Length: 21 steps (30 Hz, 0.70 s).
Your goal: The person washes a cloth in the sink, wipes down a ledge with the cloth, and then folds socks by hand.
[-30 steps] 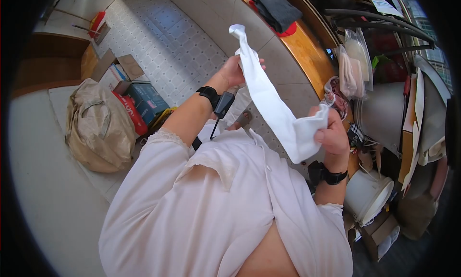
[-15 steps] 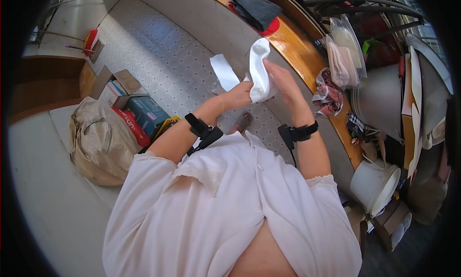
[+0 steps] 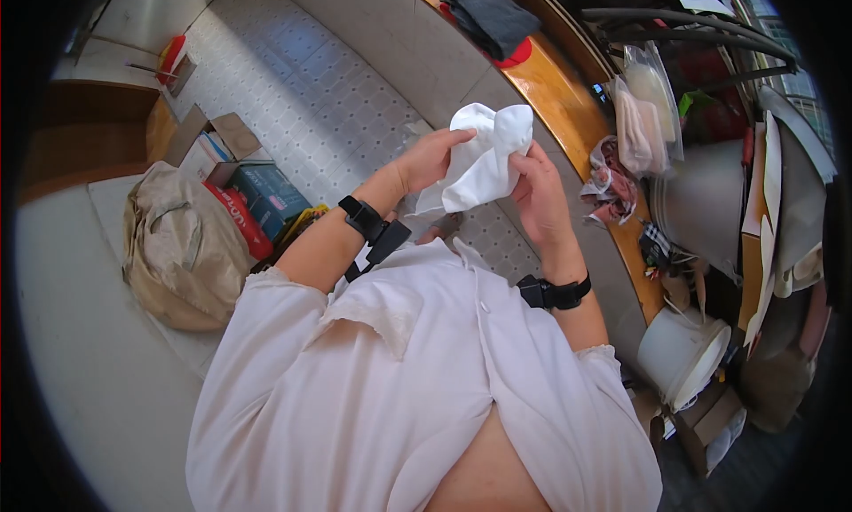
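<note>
A white sock (image 3: 484, 170) is stretched between my two hands in front of my chest. My left hand (image 3: 428, 157) pinches its left edge between thumb and fingers. On the other side, my right hand (image 3: 537, 188) grips the sock with bent fingers. Something white and partly see-through, perhaps plastic wrapping (image 3: 424, 212), hangs below my left hand; my forearm and the sock hide part of it. Each wrist wears a black strap with a small box.
To the right, a wooden ledge (image 3: 555, 95) carries dark folded cloth (image 3: 493, 19), plastic packets (image 3: 643, 126) and a crumpled bag (image 3: 611, 184). A white bucket (image 3: 679, 352) stands lower right. On the left are a tan bag (image 3: 182, 250), boxes (image 3: 266, 201) and a wooden cabinet (image 3: 89, 130).
The sock, upright and narrow before, is now spread wider and lower between my hands. My right hand's fingers have curled onto it. A separate white flat piece on the left no longer shows there.
</note>
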Tool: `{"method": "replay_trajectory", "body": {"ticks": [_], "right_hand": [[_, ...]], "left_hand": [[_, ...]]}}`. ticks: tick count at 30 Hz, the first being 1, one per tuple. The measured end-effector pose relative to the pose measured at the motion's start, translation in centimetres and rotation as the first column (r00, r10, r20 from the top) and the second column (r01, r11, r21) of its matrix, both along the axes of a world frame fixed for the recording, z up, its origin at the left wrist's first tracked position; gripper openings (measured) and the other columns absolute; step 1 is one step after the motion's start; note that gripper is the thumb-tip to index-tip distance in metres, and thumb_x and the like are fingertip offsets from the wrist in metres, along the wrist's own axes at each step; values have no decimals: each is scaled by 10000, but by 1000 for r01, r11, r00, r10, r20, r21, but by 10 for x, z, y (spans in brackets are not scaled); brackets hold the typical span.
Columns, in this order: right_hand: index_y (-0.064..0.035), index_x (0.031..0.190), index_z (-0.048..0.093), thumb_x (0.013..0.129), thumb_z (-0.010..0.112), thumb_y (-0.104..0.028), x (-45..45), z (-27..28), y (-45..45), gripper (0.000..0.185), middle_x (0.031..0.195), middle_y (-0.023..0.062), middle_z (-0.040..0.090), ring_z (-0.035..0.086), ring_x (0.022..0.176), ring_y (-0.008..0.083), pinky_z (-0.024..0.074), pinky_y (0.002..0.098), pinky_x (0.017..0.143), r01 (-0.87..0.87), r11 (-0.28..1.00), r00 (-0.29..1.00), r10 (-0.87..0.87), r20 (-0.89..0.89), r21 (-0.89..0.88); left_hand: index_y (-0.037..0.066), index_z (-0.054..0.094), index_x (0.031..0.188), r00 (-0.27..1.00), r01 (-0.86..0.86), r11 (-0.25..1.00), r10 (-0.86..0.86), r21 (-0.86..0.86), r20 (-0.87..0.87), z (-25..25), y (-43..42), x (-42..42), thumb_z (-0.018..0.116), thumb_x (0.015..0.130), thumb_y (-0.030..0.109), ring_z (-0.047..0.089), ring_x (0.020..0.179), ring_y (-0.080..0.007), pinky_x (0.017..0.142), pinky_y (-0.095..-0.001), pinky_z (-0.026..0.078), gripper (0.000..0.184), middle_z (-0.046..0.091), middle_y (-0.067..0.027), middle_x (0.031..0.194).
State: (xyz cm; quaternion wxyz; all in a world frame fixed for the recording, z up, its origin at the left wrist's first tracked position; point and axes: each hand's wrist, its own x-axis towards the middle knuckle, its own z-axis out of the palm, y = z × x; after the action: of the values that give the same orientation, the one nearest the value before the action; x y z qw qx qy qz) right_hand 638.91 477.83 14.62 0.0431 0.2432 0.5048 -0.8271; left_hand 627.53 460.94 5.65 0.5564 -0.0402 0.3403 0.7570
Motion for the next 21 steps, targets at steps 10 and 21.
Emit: {"method": "replay_trajectory", "body": {"ticks": [10, 21], "right_hand": [[-25, 1266, 641, 1018, 640, -74, 2, -39, 2, 254, 1129, 23, 696, 636, 963, 77, 498, 255, 858, 195, 902, 981, -176, -84, 385], [-18, 1300, 650, 972, 762, -169, -6, -26, 27, 378, 1186, 65, 708, 674, 993, 118, 537, 285, 875, 120, 653, 992, -47, -118, 748]], "left_hand": [[56, 521, 1503, 977, 69, 961, -119, 267, 175, 19, 23, 8, 490, 1111, 502, 590, 1338, -210, 1161, -402, 435, 594, 612, -95, 1464], [66, 647, 1384, 879, 242, 948, -305, -209, -366, 19, 28, 1, 628, 1062, 341, 645, 1106, -147, 932, -334, 518, 423, 707, -56, 1238]]}}
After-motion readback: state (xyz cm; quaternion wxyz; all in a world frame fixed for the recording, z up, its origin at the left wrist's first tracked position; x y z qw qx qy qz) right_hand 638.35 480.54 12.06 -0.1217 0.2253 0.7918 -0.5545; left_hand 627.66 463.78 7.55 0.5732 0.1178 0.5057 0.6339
